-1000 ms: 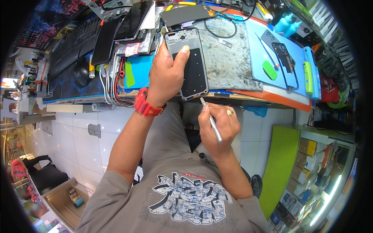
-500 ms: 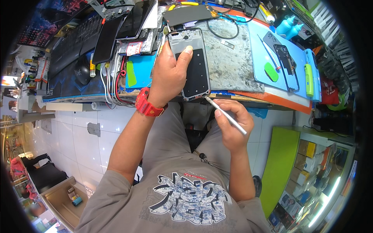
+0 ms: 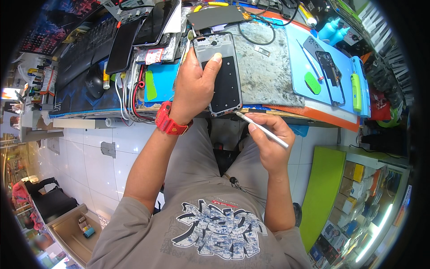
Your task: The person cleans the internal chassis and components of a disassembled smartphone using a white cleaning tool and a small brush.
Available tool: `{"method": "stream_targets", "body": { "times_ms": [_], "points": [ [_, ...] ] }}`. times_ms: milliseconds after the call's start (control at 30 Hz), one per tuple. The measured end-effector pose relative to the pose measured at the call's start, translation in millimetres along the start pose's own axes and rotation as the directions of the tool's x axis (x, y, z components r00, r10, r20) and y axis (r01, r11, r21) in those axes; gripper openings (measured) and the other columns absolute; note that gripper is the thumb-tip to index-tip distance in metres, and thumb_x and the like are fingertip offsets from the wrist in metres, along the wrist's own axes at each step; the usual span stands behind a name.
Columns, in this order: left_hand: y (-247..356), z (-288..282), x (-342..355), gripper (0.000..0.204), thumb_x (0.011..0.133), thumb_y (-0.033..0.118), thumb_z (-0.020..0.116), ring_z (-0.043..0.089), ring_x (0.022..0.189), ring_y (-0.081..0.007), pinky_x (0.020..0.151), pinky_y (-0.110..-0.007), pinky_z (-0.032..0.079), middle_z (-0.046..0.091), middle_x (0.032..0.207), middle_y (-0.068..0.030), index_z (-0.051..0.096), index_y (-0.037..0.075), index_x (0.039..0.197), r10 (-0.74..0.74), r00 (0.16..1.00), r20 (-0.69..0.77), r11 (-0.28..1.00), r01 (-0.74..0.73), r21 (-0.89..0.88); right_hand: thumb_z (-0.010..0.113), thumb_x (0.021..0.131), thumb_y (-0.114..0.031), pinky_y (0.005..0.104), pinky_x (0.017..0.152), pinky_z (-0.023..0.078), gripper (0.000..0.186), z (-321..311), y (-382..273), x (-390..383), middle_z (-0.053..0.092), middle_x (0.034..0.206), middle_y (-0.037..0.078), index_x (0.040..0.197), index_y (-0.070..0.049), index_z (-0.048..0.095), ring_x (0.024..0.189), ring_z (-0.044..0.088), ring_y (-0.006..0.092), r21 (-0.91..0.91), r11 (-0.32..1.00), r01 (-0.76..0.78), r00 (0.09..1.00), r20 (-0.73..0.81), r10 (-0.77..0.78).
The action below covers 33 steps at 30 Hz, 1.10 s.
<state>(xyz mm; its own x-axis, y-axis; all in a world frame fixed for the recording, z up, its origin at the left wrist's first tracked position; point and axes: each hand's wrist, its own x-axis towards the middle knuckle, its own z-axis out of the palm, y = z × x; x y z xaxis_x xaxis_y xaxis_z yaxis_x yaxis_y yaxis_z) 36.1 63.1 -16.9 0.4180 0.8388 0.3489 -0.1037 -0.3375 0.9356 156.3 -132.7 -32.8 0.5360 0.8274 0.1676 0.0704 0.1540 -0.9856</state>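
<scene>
My left hand (image 3: 195,85) grips a phone frame (image 3: 227,80) by its left side, thumb across its inner face. The frame has a bare grey metal top part and a black lower panel with small dots. Its bottom end reaches over the front edge of the workbench. Between the fingers and thumb of my right hand (image 3: 271,139) is a slim white pen-shaped tool (image 3: 267,132). The tool's tip is at the bottom right corner of the frame; whether it touches cannot be told. A grey work mat (image 3: 266,76) lies under and beside the frame.
To the right, a light blue mat (image 3: 300,54) bears a screwdriver (image 3: 311,60), a green pad (image 3: 312,83) and an opened phone (image 3: 329,71). Several phones, including a dark one (image 3: 121,47), lie to the left near cables. A dark flat panel (image 3: 217,17) and a looped cable (image 3: 257,43) are behind.
The pen-shaped tool and my right hand have shifted slightly, the tool now lying flatter with its tip a little further left. My left hand and the phone frame look almost still.
</scene>
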Motion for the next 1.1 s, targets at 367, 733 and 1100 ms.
{"method": "stream_targets", "body": {
  "times_ms": [367,733,1100],
  "points": [
    [0,0,0,0.026,0.106,0.017,0.063,0.071,0.092,-0.0237,0.084,-0.038,0.055,0.075,0.104,-0.0158,0.059,-0.005,0.121,0.009,1.0,-0.009,1.0,-0.009,0.001,0.077,0.092,-0.003,0.0253,0.076,0.057,0.014,-1,-7,2,0.08,0.098,0.01,0.105,0.003,0.076,0.085,0.071,0.0096,-0.043,0.997,-0.07,0.998,-0.012,0.069],
    [-2,-1,1,0.027,0.106,0.016,0.063,0.071,0.093,-0.0238,0.085,-0.038,0.055,0.075,0.105,-0.0158,0.059,-0.005,0.123,-0.007,1.0,0.013,1.0,0.007,-0.014,0.076,0.092,-0.003,0.0225,0.07,0.054,0.014,-3,-17,6,0.078,0.092,0.006,0.104,0.004,0.077,0.078,0.068,0.0062,-0.052,0.992,-0.118,0.991,-0.066,0.114],
    [-3,-2,1,0.027,0.106,0.017,0.063,0.072,0.093,-0.0248,0.085,-0.038,0.055,0.075,0.106,-0.0159,0.059,-0.004,0.123,0.017,1.0,0.019,0.999,-0.018,0.026,0.074,0.09,-0.003,0.0233,0.069,0.052,0.014,-12,-39,30,0.077,0.088,0.005,0.102,0.005,0.076,0.077,0.067,0.0063,-0.185,0.965,-0.186,0.977,0.064,0.201]
  ]
}}
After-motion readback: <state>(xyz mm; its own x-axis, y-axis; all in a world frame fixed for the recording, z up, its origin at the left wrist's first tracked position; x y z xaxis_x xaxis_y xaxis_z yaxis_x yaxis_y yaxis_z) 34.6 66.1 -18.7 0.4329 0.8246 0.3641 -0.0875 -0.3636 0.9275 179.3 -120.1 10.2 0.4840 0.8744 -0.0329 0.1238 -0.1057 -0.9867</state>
